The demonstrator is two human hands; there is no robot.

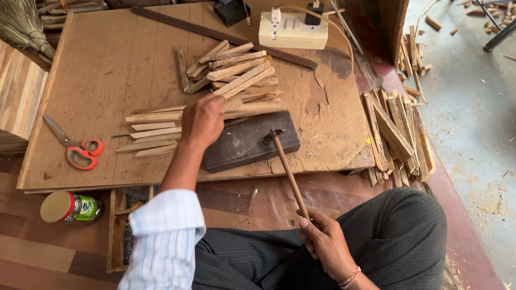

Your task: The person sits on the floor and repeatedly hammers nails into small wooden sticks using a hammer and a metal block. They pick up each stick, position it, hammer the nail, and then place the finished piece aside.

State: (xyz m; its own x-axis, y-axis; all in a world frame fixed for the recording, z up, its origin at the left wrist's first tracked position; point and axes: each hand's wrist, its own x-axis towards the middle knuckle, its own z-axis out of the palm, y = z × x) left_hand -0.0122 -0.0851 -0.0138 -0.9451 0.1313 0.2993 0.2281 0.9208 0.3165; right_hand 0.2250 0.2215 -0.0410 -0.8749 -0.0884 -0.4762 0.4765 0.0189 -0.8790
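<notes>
My left hand (203, 120) reaches out over the plywood board (105, 65) and rests on a row of thin wooden strips (155, 133), fingers curled over their right ends. Behind it lies a loose pile of similar strips (235, 71). My right hand (325, 240) grips the end of a wooden-handled hammer (287, 170) near my lap. The hammer's head (271, 135) sits on a dark metal block (250, 141) at the board's front edge.
Red-handled scissors (75, 148) lie at the board's left. A white power strip (292, 29) with plugs sits at the back. More wood strips (396, 135) are stacked to the right. A jar (70, 207) lies on the floor by a small tray (124, 230).
</notes>
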